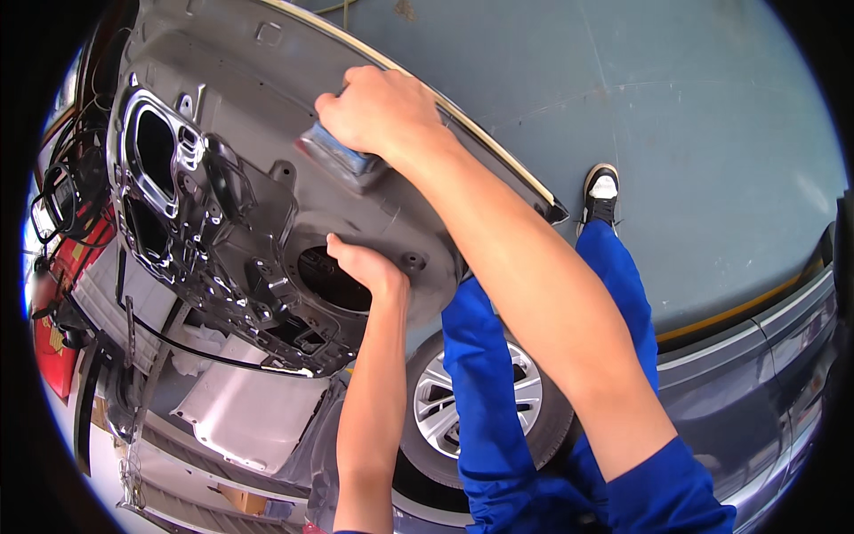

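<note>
A grey car door inner panel (267, 98), stripped of its trim, fills the upper left. My right hand (378, 111) presses down on a small grey-blue block (336, 158) lying flat against the panel near its outer edge. My left hand (363, 267) grips the rim of the round speaker opening (334, 285) in the panel, fingers curled into the hole. Both forearms come up from the bottom, the right one in a blue sleeve.
Black cables (71, 191) hang at the far left. A car wheel (463, 400) and grey body panels sit below. My blue trouser leg (614, 267) and black-and-white shoe (602, 191) stand on the grey floor at right.
</note>
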Demonstrator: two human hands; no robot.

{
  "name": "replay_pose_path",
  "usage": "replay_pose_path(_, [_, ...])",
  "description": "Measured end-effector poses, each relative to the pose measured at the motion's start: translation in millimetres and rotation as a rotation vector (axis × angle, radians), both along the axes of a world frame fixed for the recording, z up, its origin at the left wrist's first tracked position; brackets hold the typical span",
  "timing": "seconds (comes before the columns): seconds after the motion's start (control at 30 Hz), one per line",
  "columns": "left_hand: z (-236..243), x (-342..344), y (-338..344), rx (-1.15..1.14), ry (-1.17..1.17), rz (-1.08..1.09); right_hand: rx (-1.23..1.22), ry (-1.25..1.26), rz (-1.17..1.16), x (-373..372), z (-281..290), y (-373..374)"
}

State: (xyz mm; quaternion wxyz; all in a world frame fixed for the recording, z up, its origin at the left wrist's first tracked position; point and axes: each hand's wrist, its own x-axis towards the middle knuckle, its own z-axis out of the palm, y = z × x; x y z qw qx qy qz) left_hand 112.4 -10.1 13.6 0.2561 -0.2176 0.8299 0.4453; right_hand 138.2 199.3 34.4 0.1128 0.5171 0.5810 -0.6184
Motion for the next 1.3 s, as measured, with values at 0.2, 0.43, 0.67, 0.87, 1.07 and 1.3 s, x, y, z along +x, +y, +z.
replay_pose_path(0.2, [-0.6, -5.3, -11.6, -0.011, 0.051, -0.031, 0.001, -0.106, -0.094, 98.9, -7.5, -85.2])
replay_pose_path(0.43, [-8.5, -6.4, -5.4, -0.05, 0.154, -0.048, 0.151, 0.067, -0.662, 175.0, -13.3, -231.6])
replay_pose_path(0.67, [0.5, 2.7, 7.2, -0.177, 0.152, -0.072, 0.258, -0.044, -0.712, 146.8, 0.7, -207.1])
replay_pose_path(0.87, [10.4, 13.9, 11.9, 0.012, 0.07, -0.15, 0.262, -0.085, -0.518, 138.6, 8.1, -166.6])
replay_pose_path(1.07, [15.8, 10.6, 10.2, 0.17, 0.043, -0.178, 0.161, -0.046, -0.375, 169.6, 19.0, -191.8])
replay_pose_path(1.3, [6.6, 9.1, 3.6, 0.09, 0.033, -0.193, 0.331, -0.012, -0.336, 120.9, 5.4, -120.3])
